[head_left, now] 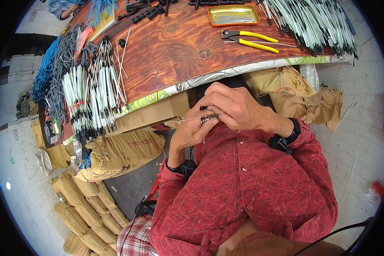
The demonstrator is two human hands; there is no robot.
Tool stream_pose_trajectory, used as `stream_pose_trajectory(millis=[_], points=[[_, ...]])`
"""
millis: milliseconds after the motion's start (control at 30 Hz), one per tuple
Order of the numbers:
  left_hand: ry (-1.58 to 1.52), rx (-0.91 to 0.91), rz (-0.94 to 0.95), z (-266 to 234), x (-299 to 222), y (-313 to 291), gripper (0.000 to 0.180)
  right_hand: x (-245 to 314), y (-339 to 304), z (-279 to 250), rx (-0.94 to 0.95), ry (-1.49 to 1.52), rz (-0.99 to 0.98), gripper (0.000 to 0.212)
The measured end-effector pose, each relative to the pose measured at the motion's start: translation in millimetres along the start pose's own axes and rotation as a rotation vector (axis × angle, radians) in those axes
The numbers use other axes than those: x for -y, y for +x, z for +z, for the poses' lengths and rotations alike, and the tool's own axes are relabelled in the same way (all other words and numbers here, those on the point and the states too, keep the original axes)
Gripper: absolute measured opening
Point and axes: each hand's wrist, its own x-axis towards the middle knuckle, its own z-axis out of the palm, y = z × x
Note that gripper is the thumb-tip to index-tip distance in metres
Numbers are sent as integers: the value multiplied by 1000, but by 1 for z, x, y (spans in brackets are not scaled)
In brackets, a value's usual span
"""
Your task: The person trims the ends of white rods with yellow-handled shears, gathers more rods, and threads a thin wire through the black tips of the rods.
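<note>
Rod [191,119], thin and pale, lies across the curled fingers of the left hand, low in front of the shirt [281,179] and just short of the desk [170,53]; beside it, a small dark piece [211,117] sits where the two hands meet. The left hand [193,131] is closed, its thumb pressing the dark piece against the fingers. The right hand [235,106] is bunched, seemingly pinching the piece's other end, though its own knuckles hide part of that grip.

The rod looks light and stiff, probably springy along its length and perhaps slick, so it would turn easily under loose fingers. The dark piece should be light and firm; thumb and forefinger close to where it meets the rod look the surest hold, since gripping the far tip could bend the rod.

Above the hands runs the desk's rounded edge with its patterned covering [213,76], near enough to catch knuckles lifted forward. Bare wood stretches between the white sticks [101,89] at left and the yellow-handled cutters [259,46] at right. Below the edge, paper sacks [126,154] bulge on the left, leaving the freest movement over the lap
</note>
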Motion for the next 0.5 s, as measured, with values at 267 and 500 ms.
stream_pose_trajectory(millis=[267, 500], points=[[-56, -46, -141, 1, -3, -1, 19, -5, 5, -8, -18, 89, 2, 21], [-269, -13, -72, -6, -6, 11, 15, -19, -6, -22, -65, 108, 58, 10]])
